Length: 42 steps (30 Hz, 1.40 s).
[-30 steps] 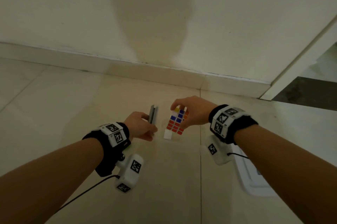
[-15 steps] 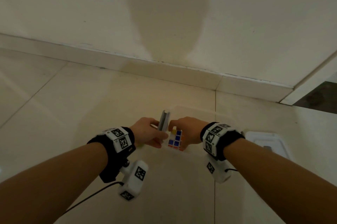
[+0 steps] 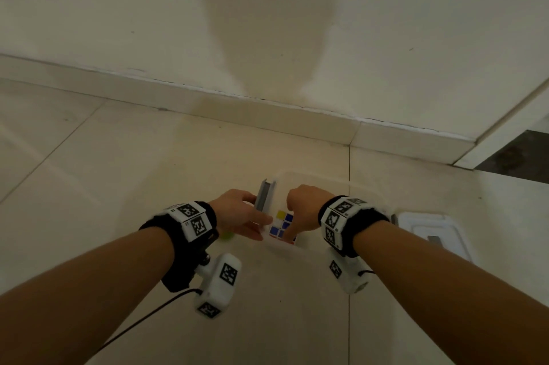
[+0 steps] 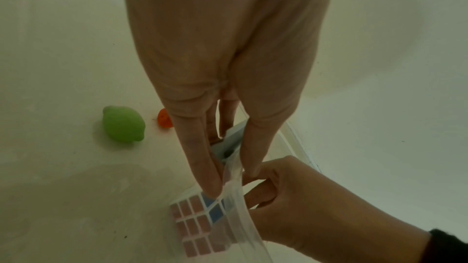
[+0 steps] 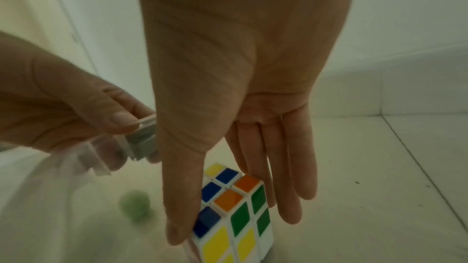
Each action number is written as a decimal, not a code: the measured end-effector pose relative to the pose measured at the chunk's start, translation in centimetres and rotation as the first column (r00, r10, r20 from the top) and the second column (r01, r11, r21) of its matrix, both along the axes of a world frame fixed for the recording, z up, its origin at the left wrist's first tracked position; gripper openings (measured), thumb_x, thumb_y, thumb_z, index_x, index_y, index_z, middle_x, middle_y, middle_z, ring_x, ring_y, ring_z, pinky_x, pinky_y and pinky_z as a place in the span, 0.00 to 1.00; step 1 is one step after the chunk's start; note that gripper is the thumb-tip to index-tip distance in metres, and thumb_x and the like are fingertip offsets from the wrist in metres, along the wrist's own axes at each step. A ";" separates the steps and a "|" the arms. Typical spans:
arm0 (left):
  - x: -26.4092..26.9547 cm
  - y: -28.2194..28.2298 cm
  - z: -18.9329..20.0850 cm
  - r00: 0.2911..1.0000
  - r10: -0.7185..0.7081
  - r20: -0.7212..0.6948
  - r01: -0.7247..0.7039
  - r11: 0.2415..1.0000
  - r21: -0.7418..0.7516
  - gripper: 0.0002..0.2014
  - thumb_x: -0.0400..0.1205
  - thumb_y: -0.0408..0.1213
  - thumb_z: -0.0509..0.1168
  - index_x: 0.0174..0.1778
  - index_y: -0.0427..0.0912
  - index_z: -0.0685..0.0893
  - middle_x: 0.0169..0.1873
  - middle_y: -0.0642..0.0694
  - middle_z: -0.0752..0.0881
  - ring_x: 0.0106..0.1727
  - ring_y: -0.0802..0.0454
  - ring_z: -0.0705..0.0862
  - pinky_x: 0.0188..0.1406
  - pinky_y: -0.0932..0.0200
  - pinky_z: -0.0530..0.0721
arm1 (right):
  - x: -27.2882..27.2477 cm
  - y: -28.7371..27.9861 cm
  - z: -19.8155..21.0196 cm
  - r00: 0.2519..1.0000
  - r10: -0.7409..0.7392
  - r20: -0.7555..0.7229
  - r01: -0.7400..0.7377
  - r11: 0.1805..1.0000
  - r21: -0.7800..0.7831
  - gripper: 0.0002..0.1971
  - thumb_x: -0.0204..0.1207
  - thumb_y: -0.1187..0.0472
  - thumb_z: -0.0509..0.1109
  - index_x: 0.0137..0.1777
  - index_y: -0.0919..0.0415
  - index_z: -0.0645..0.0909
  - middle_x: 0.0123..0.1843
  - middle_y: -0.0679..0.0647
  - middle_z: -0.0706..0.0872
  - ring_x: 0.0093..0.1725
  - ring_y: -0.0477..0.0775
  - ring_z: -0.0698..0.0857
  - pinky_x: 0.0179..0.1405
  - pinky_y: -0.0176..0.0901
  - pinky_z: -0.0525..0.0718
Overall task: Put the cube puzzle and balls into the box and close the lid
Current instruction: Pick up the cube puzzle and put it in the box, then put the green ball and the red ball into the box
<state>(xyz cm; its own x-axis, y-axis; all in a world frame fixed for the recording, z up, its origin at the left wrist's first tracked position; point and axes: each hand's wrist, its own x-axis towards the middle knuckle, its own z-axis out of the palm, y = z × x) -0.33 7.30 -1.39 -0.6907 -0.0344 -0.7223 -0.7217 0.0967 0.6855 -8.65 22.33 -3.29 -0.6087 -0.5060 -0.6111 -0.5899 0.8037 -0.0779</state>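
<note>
The cube puzzle (image 3: 280, 223) is low inside the clear plastic box (image 3: 315, 176), close to its left wall. My right hand (image 3: 306, 207) reaches down into the box and pinches the cube (image 5: 228, 197) between the thumb and straight fingers (image 5: 291, 197). My left hand (image 3: 237, 213) grips the box's left rim at its raised grey latch (image 3: 263, 196). In the left wrist view the cube (image 4: 197, 225) shows through the clear wall. A green ball (image 4: 123, 124) and an orange ball (image 4: 164, 118) lie on the floor outside the box, left of it.
The white lid (image 3: 430, 228) lies flat on the tiled floor right of the box. A skirting board and wall (image 3: 267, 37) run behind the box. A doorway (image 3: 520, 153) opens at the far right.
My right hand has carried the cube down from mid-air into the box, next to my left hand. The left hand has stayed on the grey latch.
</note>
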 end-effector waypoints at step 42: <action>-3.0 -4.1 0.8 0.893 0.375 -0.249 -0.341 0.925 0.170 0.35 0.69 0.49 0.79 0.65 0.30 0.82 0.43 0.42 0.87 0.37 0.49 0.84 0.39 0.57 0.86 | -2.5 -0.9 5.9 0.948 -0.234 0.216 0.317 0.620 -0.717 0.20 0.74 0.47 0.77 0.63 0.51 0.82 0.50 0.45 0.91 0.37 0.48 0.93 0.26 0.28 0.83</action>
